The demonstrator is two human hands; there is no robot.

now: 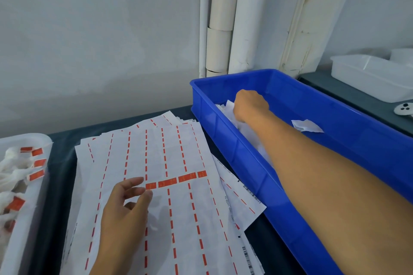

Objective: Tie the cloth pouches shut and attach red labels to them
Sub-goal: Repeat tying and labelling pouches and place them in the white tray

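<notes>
1 head-worn wide-angle view, looking forward and down, close over the table (58, 185), wall behind

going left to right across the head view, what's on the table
clear tray of labelled pouches → left hand over the label sheets → blue bin where the right hand reaches the white pouches → white tray far right

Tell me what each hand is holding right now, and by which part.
The right hand reaches into the blue bin and closes on white cloth pouches; which part it grips is hidden. The left hand holds nothing, fingers spread over the label sheets.
</notes>
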